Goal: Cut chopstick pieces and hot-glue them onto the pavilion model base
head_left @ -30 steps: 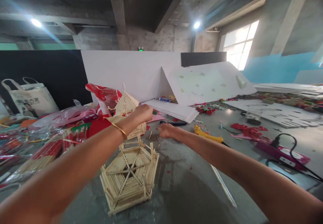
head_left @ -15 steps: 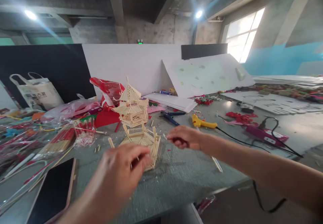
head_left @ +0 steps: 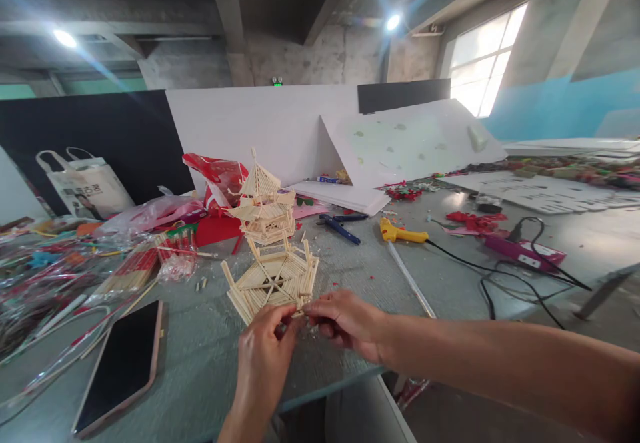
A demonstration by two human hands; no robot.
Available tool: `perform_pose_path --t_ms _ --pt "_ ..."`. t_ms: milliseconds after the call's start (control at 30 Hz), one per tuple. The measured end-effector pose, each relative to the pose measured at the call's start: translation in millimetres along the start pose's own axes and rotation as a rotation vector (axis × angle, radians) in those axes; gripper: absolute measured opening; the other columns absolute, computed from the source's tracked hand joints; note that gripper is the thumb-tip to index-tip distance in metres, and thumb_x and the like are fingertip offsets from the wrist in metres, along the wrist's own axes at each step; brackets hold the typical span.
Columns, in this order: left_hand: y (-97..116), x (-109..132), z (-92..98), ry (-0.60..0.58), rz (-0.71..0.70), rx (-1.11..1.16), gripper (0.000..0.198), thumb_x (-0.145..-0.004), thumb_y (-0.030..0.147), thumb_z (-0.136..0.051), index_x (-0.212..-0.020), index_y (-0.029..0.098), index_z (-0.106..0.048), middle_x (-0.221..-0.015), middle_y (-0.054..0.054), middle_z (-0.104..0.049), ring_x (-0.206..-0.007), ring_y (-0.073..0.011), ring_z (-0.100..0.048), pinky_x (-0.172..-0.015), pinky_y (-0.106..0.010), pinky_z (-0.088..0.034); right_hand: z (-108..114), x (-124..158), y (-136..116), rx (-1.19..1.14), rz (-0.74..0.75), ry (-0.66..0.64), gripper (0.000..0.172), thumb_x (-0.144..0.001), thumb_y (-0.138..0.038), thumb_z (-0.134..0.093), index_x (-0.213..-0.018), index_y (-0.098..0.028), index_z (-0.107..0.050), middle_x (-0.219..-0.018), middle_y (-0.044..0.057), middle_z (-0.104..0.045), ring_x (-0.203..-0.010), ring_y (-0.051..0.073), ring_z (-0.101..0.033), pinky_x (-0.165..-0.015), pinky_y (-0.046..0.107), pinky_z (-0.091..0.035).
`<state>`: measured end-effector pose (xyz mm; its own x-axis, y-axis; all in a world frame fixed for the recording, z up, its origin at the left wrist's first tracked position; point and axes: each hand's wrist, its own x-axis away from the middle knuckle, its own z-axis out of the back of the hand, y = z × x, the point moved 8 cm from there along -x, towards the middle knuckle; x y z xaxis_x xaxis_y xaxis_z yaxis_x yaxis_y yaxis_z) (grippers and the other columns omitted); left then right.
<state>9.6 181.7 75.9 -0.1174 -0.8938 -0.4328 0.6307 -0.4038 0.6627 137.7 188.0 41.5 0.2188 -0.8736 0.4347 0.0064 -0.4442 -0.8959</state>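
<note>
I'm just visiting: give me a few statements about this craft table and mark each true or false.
1. Both hands, left and right, meet at the near edge of the flat stick frame. True.
2. A phone lies screen-up left of the hands. True.
3. The yellow glue gun is in the right hand. False: it lies on the table, untouched.
4. The stick pagoda lies tipped on its side. False: it stands upright behind the frame.

Bare forearms, no sleeves; left hand point(head_left: 263, 356); right hand point(head_left: 345, 321)
</note>
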Motion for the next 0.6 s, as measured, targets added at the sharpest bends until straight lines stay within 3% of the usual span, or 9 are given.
perform_pose_path --t_ms 167,433,600 --pt "-4.8 -3.0 -3.5 0.021 -0.003 -0.004 0.021 -0.082 0.035 -0.051 -0.085 0.022 -0.067 -0.081 -0.002 -0.069 -0.076 -0.0161 -0.064 -0.069 -0.027 -0.050 -2.3 -3.0 -1.3 0.000 -0.011 0.029 0.020 -0.073 -0.023 -0.060 -0.059 -0.015 -0.049 -0.047 -0.008 -0.043 -0.038 0.002 -0.030 -0.037 0.016 -0.019" --pt "6.2 0.5 -0.5 0.100 -0.126 -0.277 0.020 -0.083 0.022 -0.047 -0.089 0.023 -0.066 -0.081 -0.002 -0.069 -0.071 -0.0163 -0.066 -0.064 -0.025 -0.052 -2.8 -7.6 -0.2 0.016 -0.030 0.062 0.018 -0.073 -0.018 -0.057 -0.057 -0.015 -0.049 -0.047 -0.007 -0.044 -0.037 0.003 -0.033 -0.034 0.017 -0.019" --pt "10.4 -2.0 -1.1 0.058 -0.137 -0.352 0.022 -0.084 0.024 -0.047 -0.095 0.024 -0.066 -0.083 -0.002 -0.068 -0.068 -0.0155 -0.066 -0.062 -0.023 -0.051 -3.0 -10.4 0.9 0.010 -0.037 0.072 0.018 -0.077 -0.017 -0.052 -0.060 -0.015 -0.049 -0.050 -0.006 -0.045 -0.036 0.003 -0.034 -0.032 0.016 -0.018"
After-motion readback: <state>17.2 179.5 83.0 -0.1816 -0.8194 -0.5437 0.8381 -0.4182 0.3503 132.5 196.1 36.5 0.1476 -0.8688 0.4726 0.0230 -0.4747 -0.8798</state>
